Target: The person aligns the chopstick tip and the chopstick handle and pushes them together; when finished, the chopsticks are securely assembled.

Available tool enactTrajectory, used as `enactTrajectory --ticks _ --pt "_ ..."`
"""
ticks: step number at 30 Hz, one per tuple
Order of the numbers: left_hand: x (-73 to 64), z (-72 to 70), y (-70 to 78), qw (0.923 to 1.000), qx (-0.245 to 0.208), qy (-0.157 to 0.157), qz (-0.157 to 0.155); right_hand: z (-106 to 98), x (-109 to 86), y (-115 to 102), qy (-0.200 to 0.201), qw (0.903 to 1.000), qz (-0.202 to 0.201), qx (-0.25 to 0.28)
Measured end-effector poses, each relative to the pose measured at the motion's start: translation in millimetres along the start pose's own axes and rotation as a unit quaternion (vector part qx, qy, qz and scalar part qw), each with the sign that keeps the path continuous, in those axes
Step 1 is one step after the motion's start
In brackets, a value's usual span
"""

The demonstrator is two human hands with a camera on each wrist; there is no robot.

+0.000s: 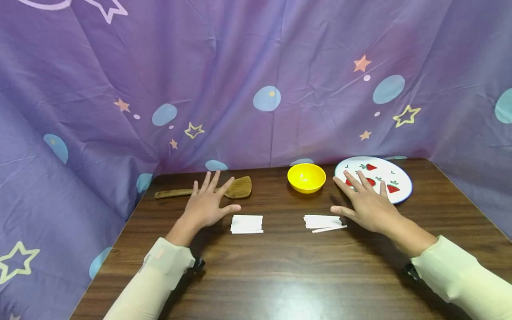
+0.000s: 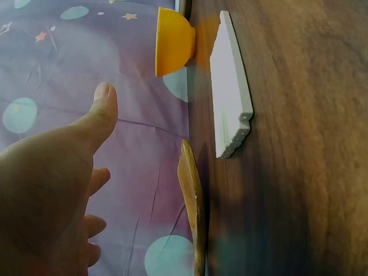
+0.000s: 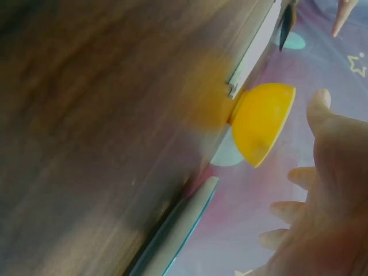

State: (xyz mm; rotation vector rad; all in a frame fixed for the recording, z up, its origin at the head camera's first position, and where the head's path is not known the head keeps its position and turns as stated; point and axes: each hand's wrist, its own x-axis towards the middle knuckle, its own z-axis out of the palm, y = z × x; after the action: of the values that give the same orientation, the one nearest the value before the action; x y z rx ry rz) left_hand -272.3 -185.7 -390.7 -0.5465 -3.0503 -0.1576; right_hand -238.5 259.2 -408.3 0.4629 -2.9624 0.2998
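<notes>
From afar, I saw the left hand [image 1: 206, 207] hover left of the bare-bottomed bowl [image 1: 306, 178], the right hand [image 1: 370, 206] right of it, fingers spread wide; a plate [image 1: 381, 172] lay right of it.

Purple fabric [image 1: 236, 58] printed with stars [image 1: 362, 63] and pale blue ovals [image 1: 267, 98] is hanging in folds across the top of the frame and down both sides, bordering a dark wood-grain desk [image 1: 280, 258] that is filling the lower centre, where light [image 1: 288, 298] is glaring near the bottom edge.
</notes>
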Motion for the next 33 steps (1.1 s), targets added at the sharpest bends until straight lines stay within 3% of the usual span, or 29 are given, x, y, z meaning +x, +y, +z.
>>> enactTrajectory --ticks 18,33 --pt "-9.1 12.9 0.1 0.9994 -0.015 -0.017 0.027 7 -3.2 -15 -0.003 0.9992 -0.04 0.009" --pt "-11.6 21.8 10.4 0.9917 -0.06 -0.03 0.11 13 -4.3 -22 0.019 0.9925 -0.117 0.031"
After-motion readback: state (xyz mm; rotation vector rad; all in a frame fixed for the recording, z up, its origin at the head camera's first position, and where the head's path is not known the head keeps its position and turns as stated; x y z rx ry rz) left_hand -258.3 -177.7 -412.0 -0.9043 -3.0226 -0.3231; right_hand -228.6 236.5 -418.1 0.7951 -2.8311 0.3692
